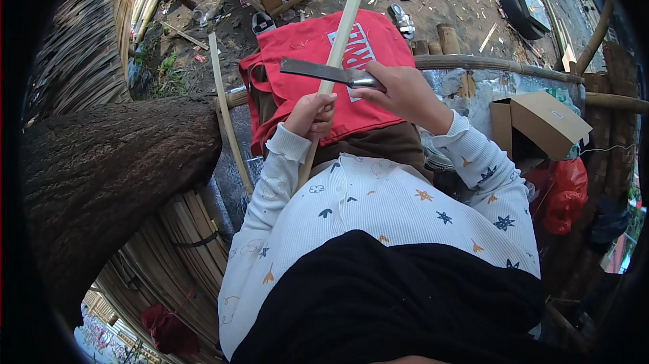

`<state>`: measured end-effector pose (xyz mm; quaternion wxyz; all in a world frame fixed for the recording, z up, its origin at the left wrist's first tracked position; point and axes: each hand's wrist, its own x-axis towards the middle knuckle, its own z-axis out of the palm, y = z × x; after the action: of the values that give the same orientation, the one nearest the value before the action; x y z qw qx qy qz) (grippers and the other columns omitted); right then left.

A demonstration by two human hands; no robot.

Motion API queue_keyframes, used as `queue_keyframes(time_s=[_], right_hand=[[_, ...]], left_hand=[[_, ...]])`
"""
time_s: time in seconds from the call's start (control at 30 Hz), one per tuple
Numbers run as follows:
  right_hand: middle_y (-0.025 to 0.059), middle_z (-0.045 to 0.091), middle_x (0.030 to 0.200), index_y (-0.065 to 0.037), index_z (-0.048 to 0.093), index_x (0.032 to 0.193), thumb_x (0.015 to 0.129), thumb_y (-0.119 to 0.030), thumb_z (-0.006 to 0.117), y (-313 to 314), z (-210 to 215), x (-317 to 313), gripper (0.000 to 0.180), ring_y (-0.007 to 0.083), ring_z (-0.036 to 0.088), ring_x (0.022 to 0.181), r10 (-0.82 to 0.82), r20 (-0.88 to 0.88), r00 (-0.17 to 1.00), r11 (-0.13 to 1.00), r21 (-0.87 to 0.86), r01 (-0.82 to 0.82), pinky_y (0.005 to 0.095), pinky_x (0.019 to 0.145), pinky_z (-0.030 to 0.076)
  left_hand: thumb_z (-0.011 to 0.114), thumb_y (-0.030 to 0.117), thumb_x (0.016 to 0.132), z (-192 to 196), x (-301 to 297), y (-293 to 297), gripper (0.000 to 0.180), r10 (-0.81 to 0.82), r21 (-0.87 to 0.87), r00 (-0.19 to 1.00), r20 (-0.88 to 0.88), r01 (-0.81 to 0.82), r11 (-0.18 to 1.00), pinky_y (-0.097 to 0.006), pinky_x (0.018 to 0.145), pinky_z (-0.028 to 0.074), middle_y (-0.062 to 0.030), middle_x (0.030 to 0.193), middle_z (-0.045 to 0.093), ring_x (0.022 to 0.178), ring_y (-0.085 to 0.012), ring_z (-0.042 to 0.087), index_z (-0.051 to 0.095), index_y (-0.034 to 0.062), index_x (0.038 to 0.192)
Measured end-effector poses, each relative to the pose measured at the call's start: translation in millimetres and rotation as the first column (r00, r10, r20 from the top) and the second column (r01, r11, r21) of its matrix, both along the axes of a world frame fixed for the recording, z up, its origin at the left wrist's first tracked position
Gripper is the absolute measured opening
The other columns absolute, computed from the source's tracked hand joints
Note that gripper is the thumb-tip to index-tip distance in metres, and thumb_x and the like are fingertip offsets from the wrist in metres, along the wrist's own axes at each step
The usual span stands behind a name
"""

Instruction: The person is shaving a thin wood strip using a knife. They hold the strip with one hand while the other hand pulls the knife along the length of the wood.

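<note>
Two hands work one strip (341, 29): I see my left hand (312, 115) wrapped tight round its lower part, fingers curled fully closed on it, while the strip runs up and away from that grip over the red cloth (318, 87) on my lap. My right hand (399, 90) is clenched on the handle of a knife (318, 71), whose blade lies across the strip just above the left grip. I judge the strip light, stiff and springy, probably splintery at the edges, so best held low, near where the left grip sits. Beside the right grip stands an open box (544, 120); a trunk (108, 168) lies left.
</note>
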<state>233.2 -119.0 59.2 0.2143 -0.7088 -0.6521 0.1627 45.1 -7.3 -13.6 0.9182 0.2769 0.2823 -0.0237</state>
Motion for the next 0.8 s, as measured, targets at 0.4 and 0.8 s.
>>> queue_keyframes(time_s=[0.4,0.8], right_hand=[[0.0089,0.054,0.056,-0.005,0.048,0.079,0.079,-0.047,0.06,13,-41,26,0.044,0.0276,0.057,0.051,-0.042,0.213,0.976,0.981,0.192,0.0,0.0367,0.045,0.044],[0.0071,0.053,0.057,-0.006,0.048,0.078,0.076,-0.047,0.063,11,-49,31,0.043,0.0244,0.057,0.05,-0.104,0.266,0.958,0.969,0.242,0.038,0.0343,0.045,0.045]], left_hand=[[0.055,0.025,0.088,-3,-1,2,0.029,0.047,0.051,0.998,0.038,-0.048,0.998,-0.02,0.029,0.019,0.0063,0.049,0.027,0.032,-0.0031,0.025,0.037,0.0123,0.068],[0.05,0.021,0.09,-3,1,-8,0.028,0.005,0.047,0.999,0.053,-0.007,0.999,-0.021,0.028,0.019,0.0063,0.049,0.027,0.033,-0.0025,0.025,0.034,0.0136,0.069]])
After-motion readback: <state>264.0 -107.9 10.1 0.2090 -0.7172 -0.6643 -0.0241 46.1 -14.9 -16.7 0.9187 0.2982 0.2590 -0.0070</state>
